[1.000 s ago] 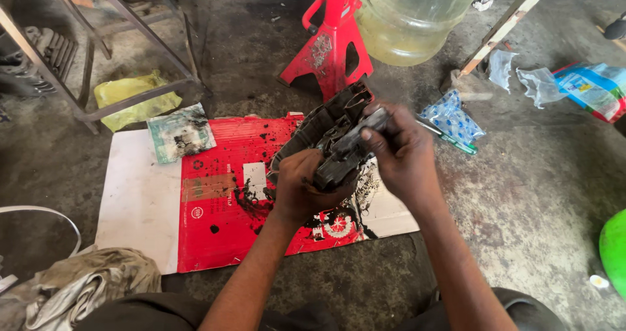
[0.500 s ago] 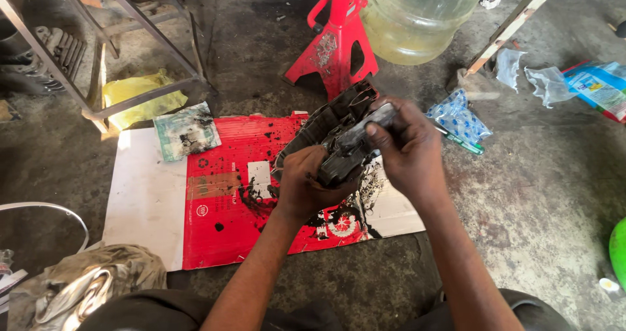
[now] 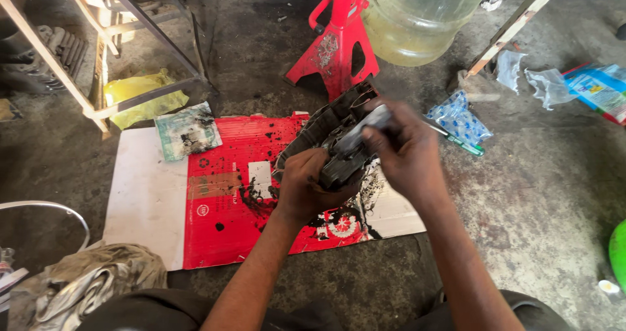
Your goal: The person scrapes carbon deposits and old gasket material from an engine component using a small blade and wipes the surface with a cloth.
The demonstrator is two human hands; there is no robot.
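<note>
A: Greasy dark metal casing [image 3: 326,126], ribbed inside, sits tilted over the red and white cardboard sheet [image 3: 222,201] on the concrete floor [image 3: 541,194]. You've got both hands on it, right?

B: Yes. Your left hand [image 3: 303,187] is closed around the near lower edge of the casing, fingers wrapped under it. Your right hand [image 3: 407,152] is closed on a flat grey tool or part [image 3: 365,126], pressed against the casing's top. Too blurred to say what it is.

A: So each grip is shut on something. Casing touching the cardboard?

B: Cannot tell, your hands hide the bottom. Black oil stains [image 3: 254,191] are spread on the cardboard just beside your left hand.

A: Around it?

B: Red jack stand [image 3: 336,41] just behind the casing, upright. Big clear water jug [image 3: 420,18] to its right, near the top edge. Blue and white plastic pouch [image 3: 460,119] and a green pen-like stick [image 3: 460,142] lie just right of your right hand. Dirty packet [image 3: 188,130] on the cardboard's far left corner. Yellow bag [image 3: 140,96] under a metal frame [image 3: 98,57] at upper left. Crumpled rag [image 3: 98,282] at lower left, well apart from the casing.
</note>
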